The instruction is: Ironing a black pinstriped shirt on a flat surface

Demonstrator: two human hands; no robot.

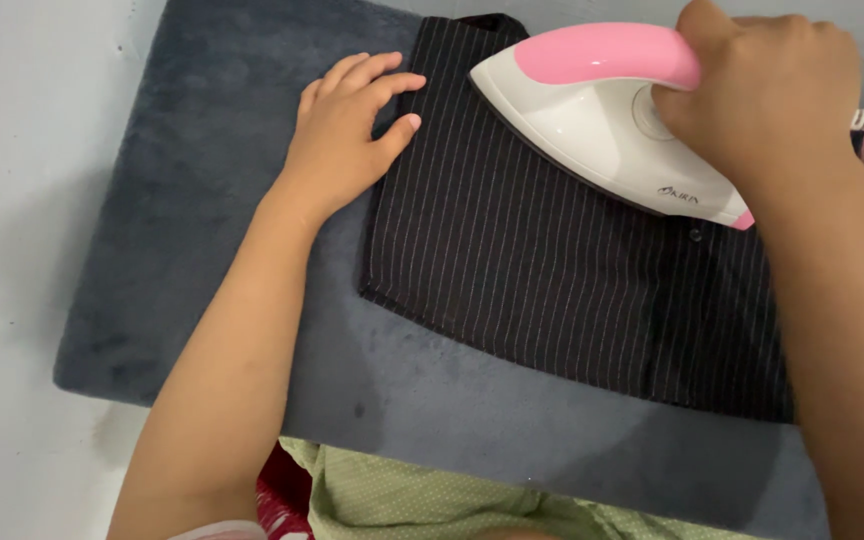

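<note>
A grey padded mat (202,200) lies on a pale floor (12,150), with bare margin along its near and left edges. On the mat, a black pinstriped garment (552,290) stretches left to right. The left hand (347,135) presses flat on the garment's left edge. The right hand's (762,95) grip is closed around the handle of a pink-and-white iron (592,110), which rests on the garment's far part with its tip pointing left.
</note>
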